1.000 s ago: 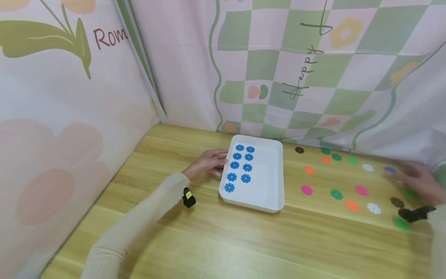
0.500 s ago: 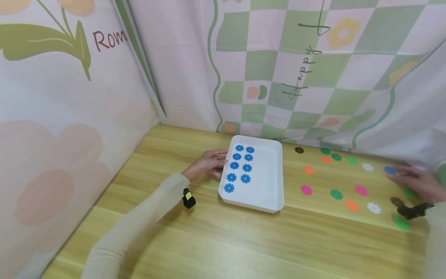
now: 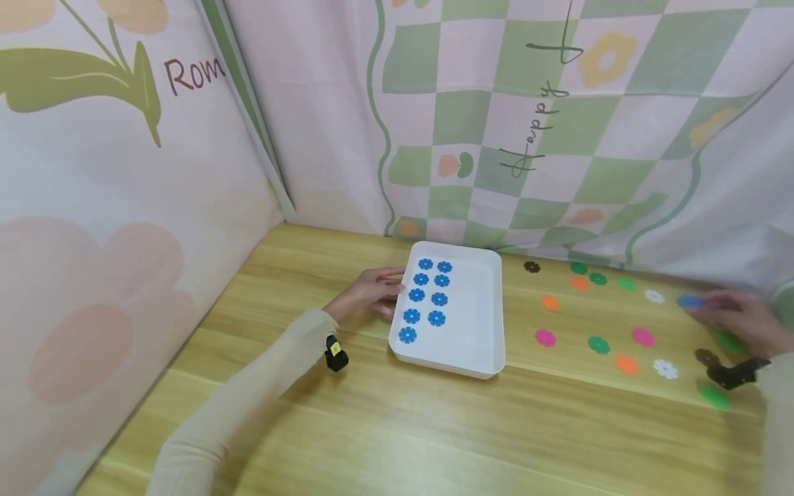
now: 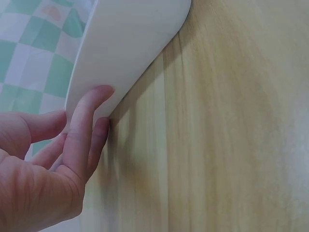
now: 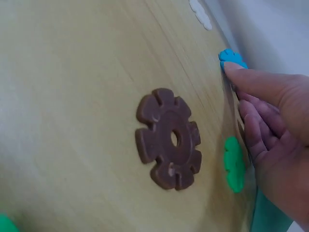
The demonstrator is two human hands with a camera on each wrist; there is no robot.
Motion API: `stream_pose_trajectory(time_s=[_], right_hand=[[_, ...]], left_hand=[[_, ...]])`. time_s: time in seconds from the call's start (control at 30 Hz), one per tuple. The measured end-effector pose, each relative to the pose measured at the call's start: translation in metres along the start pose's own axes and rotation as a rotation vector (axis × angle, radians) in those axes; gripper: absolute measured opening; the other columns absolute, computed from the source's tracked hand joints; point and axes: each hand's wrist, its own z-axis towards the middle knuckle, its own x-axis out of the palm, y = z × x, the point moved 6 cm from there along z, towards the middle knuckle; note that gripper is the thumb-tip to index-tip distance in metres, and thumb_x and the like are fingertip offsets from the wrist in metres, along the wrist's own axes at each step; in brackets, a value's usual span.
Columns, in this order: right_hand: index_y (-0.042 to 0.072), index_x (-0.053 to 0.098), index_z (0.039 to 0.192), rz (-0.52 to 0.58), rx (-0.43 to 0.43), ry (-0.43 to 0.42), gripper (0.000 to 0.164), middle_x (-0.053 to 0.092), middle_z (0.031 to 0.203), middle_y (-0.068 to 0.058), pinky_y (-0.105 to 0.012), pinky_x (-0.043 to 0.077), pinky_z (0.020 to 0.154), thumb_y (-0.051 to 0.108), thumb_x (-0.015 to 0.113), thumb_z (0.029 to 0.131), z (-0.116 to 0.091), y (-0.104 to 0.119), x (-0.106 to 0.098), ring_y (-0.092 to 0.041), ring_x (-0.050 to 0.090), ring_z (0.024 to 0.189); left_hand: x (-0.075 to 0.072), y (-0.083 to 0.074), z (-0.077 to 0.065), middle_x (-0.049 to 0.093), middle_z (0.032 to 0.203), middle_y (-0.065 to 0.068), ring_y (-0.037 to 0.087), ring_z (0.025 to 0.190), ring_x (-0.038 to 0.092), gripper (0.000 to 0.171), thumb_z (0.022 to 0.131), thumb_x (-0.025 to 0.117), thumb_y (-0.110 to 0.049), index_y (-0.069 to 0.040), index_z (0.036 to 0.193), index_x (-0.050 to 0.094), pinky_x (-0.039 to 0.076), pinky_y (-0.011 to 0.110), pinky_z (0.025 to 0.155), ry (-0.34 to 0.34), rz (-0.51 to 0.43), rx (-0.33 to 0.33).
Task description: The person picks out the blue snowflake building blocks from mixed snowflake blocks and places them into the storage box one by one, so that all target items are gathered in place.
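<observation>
The left hand is at the left side of a white rectangular tray, fingertips touching its outer wall. In the left wrist view the fingers are loosely bent against the white wall. Two columns of blue flower-shaped discs lie in the tray's left half. At the far right, the right hand pinches another blue flower-shaped disc by its edge, thumb on top. Below that hand in the right wrist view are a brown notched disc with a centre hole and a green disc.
Loose discs lie on the wooden table right of the tray, among them a pink disc, an orange disc and a white disc. A checkered curtain borders the table's back; a floral cloth hangs at left.
The right thumb and fingers have closed on the blue disc, which now looks tilted and slightly shifted left. The left hand keeps its place at the tray.
</observation>
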Motion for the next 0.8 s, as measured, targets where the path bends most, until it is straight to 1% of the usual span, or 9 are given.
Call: stream_pose_trajectory(time_s=[0.1,0.23,0.33,0.4,0.5,0.57,0.6,0.7,0.8], right_hand=[[0.021,0.077,0.098,-0.031,-0.027,0.018,0.026,0.074,0.084,0.019,-0.023,0.056,0.055,-0.002,0.066,0.100,0.002,0.007,0.000,-0.003,0.066,0.071],[0.006,0.069,0.115,-0.131,-0.046,0.079,0.012,0.076,0.092,0.015,-0.027,0.060,0.060,0.006,0.062,0.105,0.002,0.023,0.008,-0.005,0.070,0.078],[-0.002,0.057,0.132,-0.256,-0.040,0.140,0.032,0.072,0.102,0.024,-0.024,0.057,0.068,0.019,0.060,0.108,0.003,0.048,0.024,0.006,0.065,0.088],[-0.001,0.054,0.138,-0.317,-0.027,0.179,0.041,0.069,0.106,0.029,-0.027,0.057,0.074,0.027,0.060,0.108,0.004,0.069,0.038,0.011,0.061,0.092],[-0.005,0.052,0.141,-0.257,-0.066,0.244,0.042,0.074,0.113,0.016,-0.030,0.060,0.081,0.022,0.058,0.110,0.007,0.103,0.063,0.005,0.066,0.098],[-0.006,0.052,0.142,-0.211,-0.077,0.280,0.041,0.076,0.118,0.009,-0.023,0.060,0.085,0.020,0.057,0.110,0.008,0.122,0.078,0.001,0.069,0.102],[-0.005,0.052,0.142,-0.188,-0.072,0.298,0.041,0.076,0.119,0.005,-0.015,0.056,0.084,0.021,0.056,0.110,0.009,0.131,0.086,-0.002,0.070,0.104],[-0.003,0.052,0.144,-0.117,-0.034,0.324,0.044,0.076,0.119,0.010,-0.011,0.054,0.086,0.024,0.058,0.110,0.012,0.150,0.107,-0.001,0.070,0.106],[-0.008,0.053,0.142,0.010,-0.044,0.338,0.043,0.077,0.118,0.009,-0.019,0.061,0.091,0.016,0.061,0.108,0.015,0.169,0.133,-0.005,0.073,0.105]], left_hand=[[0.000,-0.001,0.000,0.062,0.145,0.021,0.034,0.124,0.068,0.058,0.107,0.061,-0.012,-0.014,0.161,0.041,0.067,0.027,0.073,0.000,0.000,0.006],[0.000,0.000,0.000,0.063,0.144,0.021,0.034,0.123,0.068,0.058,0.106,0.061,-0.011,-0.014,0.161,0.042,0.067,0.027,0.074,0.002,-0.008,0.002],[0.000,0.000,0.001,0.063,0.144,0.020,0.034,0.124,0.068,0.058,0.106,0.062,-0.011,-0.014,0.161,0.042,0.067,0.027,0.074,0.002,-0.007,-0.003],[0.000,0.000,0.001,0.062,0.145,0.020,0.034,0.125,0.067,0.058,0.106,0.062,-0.012,-0.014,0.160,0.042,0.067,0.027,0.074,0.000,0.001,-0.003],[0.001,-0.001,0.001,0.061,0.146,0.020,0.034,0.126,0.066,0.057,0.106,0.062,-0.012,-0.014,0.160,0.042,0.067,0.027,0.073,-0.002,0.007,-0.006],[0.001,-0.001,0.001,0.061,0.146,0.020,0.035,0.126,0.066,0.057,0.106,0.061,-0.011,-0.014,0.160,0.043,0.067,0.027,0.073,-0.008,0.006,-0.013],[0.001,0.000,0.001,0.061,0.146,0.020,0.035,0.126,0.067,0.057,0.106,0.062,-0.011,-0.014,0.160,0.043,0.067,0.027,0.072,-0.012,0.006,-0.017],[0.001,0.000,0.001,0.061,0.147,0.021,0.035,0.125,0.067,0.057,0.106,0.061,-0.011,-0.014,0.160,0.043,0.067,0.028,0.073,-0.021,0.008,-0.022],[0.000,0.000,0.001,0.061,0.146,0.021,0.035,0.124,0.068,0.057,0.106,0.062,-0.010,-0.014,0.160,0.043,0.067,0.028,0.073,-0.028,0.007,-0.029]])
